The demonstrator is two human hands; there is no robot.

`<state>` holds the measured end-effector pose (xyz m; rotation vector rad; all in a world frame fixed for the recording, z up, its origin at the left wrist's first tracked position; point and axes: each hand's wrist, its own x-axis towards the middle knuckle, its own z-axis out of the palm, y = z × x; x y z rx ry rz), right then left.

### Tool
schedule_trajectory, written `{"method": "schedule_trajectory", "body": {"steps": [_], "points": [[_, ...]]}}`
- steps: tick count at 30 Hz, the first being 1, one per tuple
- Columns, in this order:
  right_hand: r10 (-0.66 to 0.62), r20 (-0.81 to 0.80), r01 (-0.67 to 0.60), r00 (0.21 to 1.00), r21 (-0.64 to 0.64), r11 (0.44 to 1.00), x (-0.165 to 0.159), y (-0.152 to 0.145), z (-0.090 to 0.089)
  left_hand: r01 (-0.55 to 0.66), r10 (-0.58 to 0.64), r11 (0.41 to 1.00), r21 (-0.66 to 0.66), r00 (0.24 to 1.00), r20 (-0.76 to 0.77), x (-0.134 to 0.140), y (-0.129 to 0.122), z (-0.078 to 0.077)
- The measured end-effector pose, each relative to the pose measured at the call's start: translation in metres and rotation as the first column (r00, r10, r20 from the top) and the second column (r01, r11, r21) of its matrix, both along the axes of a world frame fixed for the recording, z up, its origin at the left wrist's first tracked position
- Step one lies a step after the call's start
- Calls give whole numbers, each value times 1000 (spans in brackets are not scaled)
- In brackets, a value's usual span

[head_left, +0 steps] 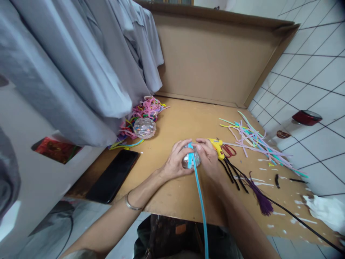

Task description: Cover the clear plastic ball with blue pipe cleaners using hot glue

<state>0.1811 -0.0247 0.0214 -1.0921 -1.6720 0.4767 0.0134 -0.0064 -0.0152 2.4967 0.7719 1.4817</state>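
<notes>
A clear round faceted ball (pixel 185 162) sits low over the table, with my left hand (pixel 176 160) wrapped round its left side. Light-blue pipe cleaner (pixel 199 194) lies in side-by-side strips over the ball's front, and its long tail hangs down past the table edge. My right hand (pixel 208 156) is at the ball's upper right, thumb and fingers closed on the blue pipe cleaner; its exact fingertip contact is partly hidden. Just beyond my right hand lies a yellow glue gun (pixel 217 148), with red-handled scissors (pixel 229 151) beside it.
A second clear ball (pixel 145 128) rests by a heap of colourful pipe cleaners (pixel 151 108). A black phone (pixel 114 176) lies left. Loose pipe cleaners (pixel 250 138), a purple tassel (pixel 260 199), a black cord (pixel 285 208), white tissue (pixel 326 212) and a red-capped bottle (pixel 293 126) are right.
</notes>
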Motion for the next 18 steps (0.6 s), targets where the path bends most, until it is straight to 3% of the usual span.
{"method": "schedule_trajectory", "body": {"steps": [5,13,18], "points": [[6,60,-9,998,39,999,0,-2,3,15,-15,1000,3,1000,9,0,2,2],[5,-75,-7,997,-22,1000,-1,-1,4,21,-22,999,-24,1000,-14,-2,4,-1],[11,-32,-11,999,-10,1000,1,0,4,28,-28,1000,-2,1000,-7,-1,2,1]]}}
